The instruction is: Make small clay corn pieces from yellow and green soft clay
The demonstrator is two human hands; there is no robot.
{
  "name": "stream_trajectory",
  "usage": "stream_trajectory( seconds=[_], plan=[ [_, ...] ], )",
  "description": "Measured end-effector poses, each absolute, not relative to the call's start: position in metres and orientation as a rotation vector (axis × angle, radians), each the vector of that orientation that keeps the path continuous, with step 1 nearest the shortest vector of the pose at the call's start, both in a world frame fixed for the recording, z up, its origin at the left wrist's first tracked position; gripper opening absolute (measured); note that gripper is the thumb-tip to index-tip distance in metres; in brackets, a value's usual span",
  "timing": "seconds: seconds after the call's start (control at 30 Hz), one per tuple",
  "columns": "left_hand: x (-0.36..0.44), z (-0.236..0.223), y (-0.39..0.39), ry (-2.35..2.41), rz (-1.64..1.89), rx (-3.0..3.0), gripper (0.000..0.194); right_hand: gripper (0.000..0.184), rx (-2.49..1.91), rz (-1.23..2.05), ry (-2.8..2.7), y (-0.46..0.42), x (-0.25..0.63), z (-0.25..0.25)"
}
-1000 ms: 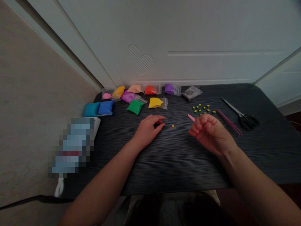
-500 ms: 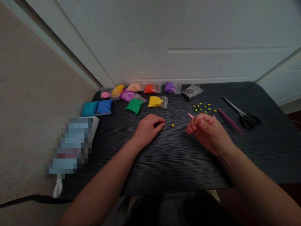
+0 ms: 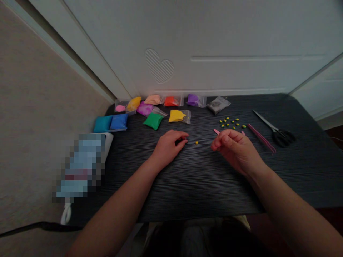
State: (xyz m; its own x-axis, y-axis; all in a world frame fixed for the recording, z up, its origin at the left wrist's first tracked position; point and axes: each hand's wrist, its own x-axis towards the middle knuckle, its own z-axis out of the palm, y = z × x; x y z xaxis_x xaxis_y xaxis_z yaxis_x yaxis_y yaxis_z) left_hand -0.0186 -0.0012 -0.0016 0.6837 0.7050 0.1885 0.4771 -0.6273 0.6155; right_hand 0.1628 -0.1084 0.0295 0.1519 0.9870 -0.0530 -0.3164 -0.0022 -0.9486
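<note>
A tiny yellow clay ball [image 3: 196, 142] lies on the dark table between my two hands. My left hand [image 3: 171, 146] rests on the table just left of it, thumb and forefinger slightly apart with nothing visible between them. To the ball's right, my right hand [image 3: 234, 148] is held with its fingers curled and the thumb pressed against them. Whatever those fingertips may hold is hidden. A pink tool [image 3: 216, 131] lies partly covered behind the right hand. Beyond it sit several small yellow-and-green clay pieces [image 3: 227, 124] in a loose group.
Pink tweezers [image 3: 261, 138] and black-handled scissors [image 3: 276, 130] lie at the right. Bags of coloured clay line the back, including yellow [image 3: 176, 115], green [image 3: 153, 120] and blue [image 3: 118, 121]. A blurred-out device [image 3: 80, 166] with a white cable stands at the left edge.
Almost nothing differs. The view has shifted very slightly; both hands and the yellow ball keep their places.
</note>
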Motion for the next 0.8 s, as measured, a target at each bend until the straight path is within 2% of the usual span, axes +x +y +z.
stream_trajectory(
  seconds=[0.13,0.3,0.43,0.57,0.8],
  plan=[
    [-0.0186,-0.0018,-0.0016,0.906,0.571,2.377,0.020,0.015,-1.060,1.212,-0.870,-0.1074,0.1633,0.0281],
    [-0.0184,-0.0005,-0.0023,0.891,0.586,2.390,0.021,0.009,-1.115,1.205,-0.909,-0.1080,0.1629,0.0276],
    [-0.0183,0.0003,-0.0023,0.894,0.586,2.398,0.022,0.015,-1.135,1.187,-0.957,-0.1083,0.1632,0.0268],
    [-0.0182,0.0010,-0.0025,0.916,0.580,2.398,0.023,0.013,-1.155,1.158,-0.998,-0.1087,0.1630,0.0275],
    [-0.0183,-0.0008,-0.0017,0.933,0.575,2.380,0.022,0.015,-1.640,0.688,-1.754,-0.1159,0.1576,0.0219]
  ],
)
